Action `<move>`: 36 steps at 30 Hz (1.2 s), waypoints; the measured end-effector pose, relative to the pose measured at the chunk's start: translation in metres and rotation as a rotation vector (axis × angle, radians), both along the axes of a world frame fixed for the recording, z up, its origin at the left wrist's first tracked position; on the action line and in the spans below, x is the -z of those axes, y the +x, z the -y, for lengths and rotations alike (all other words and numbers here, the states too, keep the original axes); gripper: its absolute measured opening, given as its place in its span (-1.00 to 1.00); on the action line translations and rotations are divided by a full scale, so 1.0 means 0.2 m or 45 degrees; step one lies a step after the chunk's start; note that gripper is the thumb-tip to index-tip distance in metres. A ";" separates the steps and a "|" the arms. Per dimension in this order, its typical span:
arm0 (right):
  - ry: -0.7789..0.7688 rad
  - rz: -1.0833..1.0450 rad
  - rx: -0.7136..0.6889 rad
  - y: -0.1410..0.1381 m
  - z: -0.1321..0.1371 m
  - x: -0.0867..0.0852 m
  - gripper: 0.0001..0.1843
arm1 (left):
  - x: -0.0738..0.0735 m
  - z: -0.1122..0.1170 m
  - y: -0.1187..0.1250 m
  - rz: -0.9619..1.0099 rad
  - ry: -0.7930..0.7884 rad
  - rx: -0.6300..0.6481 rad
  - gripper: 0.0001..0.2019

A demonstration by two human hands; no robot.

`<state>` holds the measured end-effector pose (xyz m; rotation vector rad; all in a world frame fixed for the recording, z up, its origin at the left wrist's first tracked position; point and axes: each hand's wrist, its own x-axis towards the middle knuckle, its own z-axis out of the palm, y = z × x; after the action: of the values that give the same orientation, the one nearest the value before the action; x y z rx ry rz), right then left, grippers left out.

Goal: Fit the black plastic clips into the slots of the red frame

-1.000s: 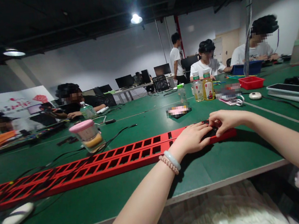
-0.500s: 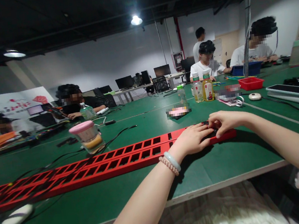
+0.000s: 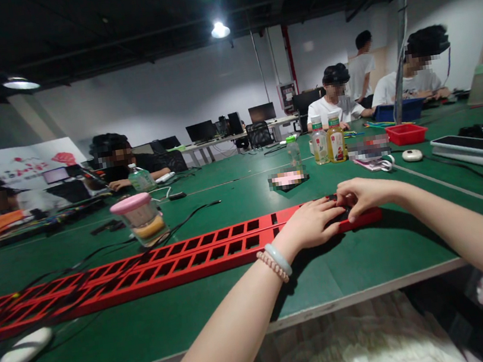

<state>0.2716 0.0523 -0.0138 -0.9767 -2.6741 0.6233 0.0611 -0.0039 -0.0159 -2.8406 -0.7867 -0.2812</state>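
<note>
There is a single view, from a camera worn on the person's head at the near edge of the green counter (image 3: 224,315). It faces forward and slightly down along the counter, close over the left hand (image 3: 313,225) and right hand (image 3: 363,195) on the long red slotted tray (image 3: 176,262). Beyond them it takes in the far wall (image 3: 167,101) and seated co-workers, probably through a wide lens, since the edges bend.

table (image 3: 360,260): green
slotted rack (image 3: 180,259): bright red
jar lid (image 3: 130,204): pink
small bin (image 3: 406,133): red
bangle (image 3: 278,258): pale green
</note>
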 end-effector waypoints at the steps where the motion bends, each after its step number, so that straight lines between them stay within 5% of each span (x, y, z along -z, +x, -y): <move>1: 0.012 0.004 -0.004 0.00 0.00 0.00 -0.46 | 0.00 0.00 0.00 0.003 -0.001 0.000 -0.65; 6: 0.116 -0.070 0.046 -0.01 0.00 -0.01 -0.49 | -0.02 0.01 0.00 0.063 0.004 -0.039 -0.72; 11: 0.306 0.002 0.444 -0.18 0.00 0.00 -0.43 | -0.02 -0.04 -0.07 0.305 0.069 -0.603 -0.80; 14: 0.276 0.248 0.577 -0.34 0.01 0.00 -0.25 | 0.00 -0.08 -0.14 0.340 0.114 -0.715 -0.78; 20: 0.154 0.414 0.784 -0.52 0.02 -0.01 -0.35 | 0.04 -0.12 -0.17 0.322 0.175 -0.797 -0.81; 24: 0.322 0.295 0.843 -0.46 0.02 -0.04 -0.39 | 0.05 -0.13 -0.17 0.294 0.178 -0.801 -0.81; 28: 0.472 0.245 1.118 -0.27 -0.08 -0.04 -0.37 | 0.05 -0.13 -0.18 0.301 0.166 -0.839 -0.80; 33: 0.173 0.337 1.238 0.00 -0.26 0.03 -0.36 | 0.05 -0.14 -0.18 0.293 0.133 -0.853 -0.80; 36: 0.017 0.367 1.289 0.04 -0.26 0.02 -0.30 | 0.05 -0.14 -0.18 0.284 0.127 -0.845 -0.78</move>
<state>0.2794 0.1042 -0.0171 -2.2671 -1.9301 0.2317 0.0260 0.0244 -0.0255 -2.3076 -1.6356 -0.5130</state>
